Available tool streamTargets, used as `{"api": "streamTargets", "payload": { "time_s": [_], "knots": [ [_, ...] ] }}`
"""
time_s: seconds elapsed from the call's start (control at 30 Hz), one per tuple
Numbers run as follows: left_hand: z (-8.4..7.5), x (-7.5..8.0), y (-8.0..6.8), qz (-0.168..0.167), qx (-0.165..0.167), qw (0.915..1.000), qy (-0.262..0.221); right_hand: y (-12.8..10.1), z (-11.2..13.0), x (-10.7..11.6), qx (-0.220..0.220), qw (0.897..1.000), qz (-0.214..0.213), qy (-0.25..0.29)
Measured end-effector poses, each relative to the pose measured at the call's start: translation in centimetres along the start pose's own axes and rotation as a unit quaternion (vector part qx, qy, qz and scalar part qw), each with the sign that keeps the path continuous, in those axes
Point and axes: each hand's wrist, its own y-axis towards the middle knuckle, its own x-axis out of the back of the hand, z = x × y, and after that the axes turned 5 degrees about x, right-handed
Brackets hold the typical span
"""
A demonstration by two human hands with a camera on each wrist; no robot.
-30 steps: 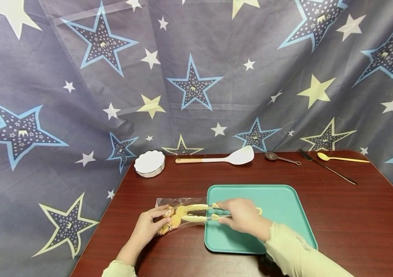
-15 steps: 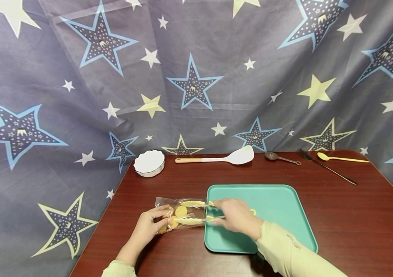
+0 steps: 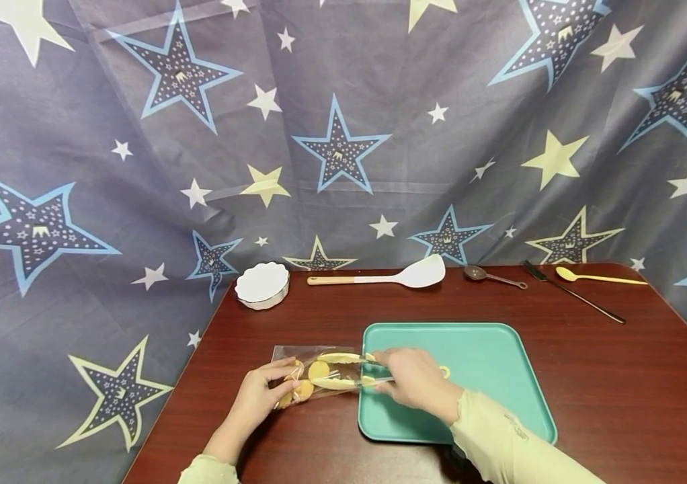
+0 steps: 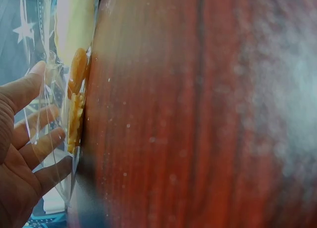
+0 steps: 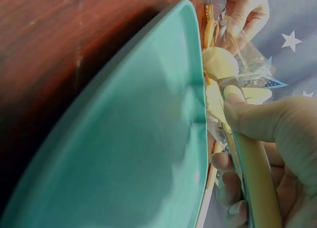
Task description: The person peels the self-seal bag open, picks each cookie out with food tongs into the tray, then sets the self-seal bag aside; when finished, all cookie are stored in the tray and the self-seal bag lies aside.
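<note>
Dark wooden tabletop [image 3: 591,376], near its left edge: left hand [image 3: 255,396] pinches the clear bag [image 3: 295,366] while right hand [image 3: 416,383] grips yellow tongs [image 3: 340,370] inside it around a cookie [image 3: 318,370]; withdrawing toward the teal tray [image 3: 489,356] likely needs steady squeeze.

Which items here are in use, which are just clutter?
In use: left hand holding the clear cookie bag; right hand gripping yellow tongs inside it; teal tray.

Lying about: white bowl, spatula, brown spoon, black fork, yellow spoon.
</note>
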Motion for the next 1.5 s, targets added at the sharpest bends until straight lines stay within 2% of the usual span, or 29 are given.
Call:
{"api": "streamTargets", "payload": {
  "time_s": [0.17, 0.33, 0.53, 0.77, 0.87, 1.0, 1.27, 1.37, 1.5],
  "knots": [
    [0.0, -0.1, 0.0, -0.006, -0.008, 0.9999, 0.004, -1.0, -0.7, 0.5, 0.011, 1.0, -0.001, 0.013],
    [0.0, 0.0, 0.1, -0.004, -0.006, 1.0, 0.001, -2.3, -1.6, 2.0, 0.007, 0.999, 0.007, 0.041],
    [0.2, 0.0, 0.1, -0.008, -0.01, 0.9999, -0.007, -4.0, -2.8, 3.8, -0.004, 0.999, 0.001, 0.041],
    [0.2, -0.1, 0.1, -0.006, -0.009, 0.9999, -0.011, -5.8, -4.5, 6.5, -0.022, 0.998, -0.038, 0.036],
    [0.2, -0.1, 0.2, -0.005, -0.004, 0.9999, -0.013, -6.2, -5.5, 7.2, -0.043, 0.997, -0.06, 0.02],
    [0.1, -0.1, 0.1, -0.007, -0.003, 0.9999, -0.012, -6.6, -6.9, 7.0, -0.082, 0.995, -0.061, 0.0],
    [0.1, -0.2, 0.1, -0.004, -0.009, 0.9998, -0.019, -7.6, -9.0, 4.9, -0.137, 0.99, 0.021, 0.035],
    [0.1, -0.1, 0.1, -0.004, -0.011, 0.9998, -0.017, -7.7, -9.4, 4.6, -0.145, 0.987, 0.033, 0.058],
    [0.1, -0.1, 0.1, -0.002, -0.007, 0.9998, -0.017, -7.8, -9.4, 4.9, -0.141, 0.988, 0.028, 0.063]
  ]
}}
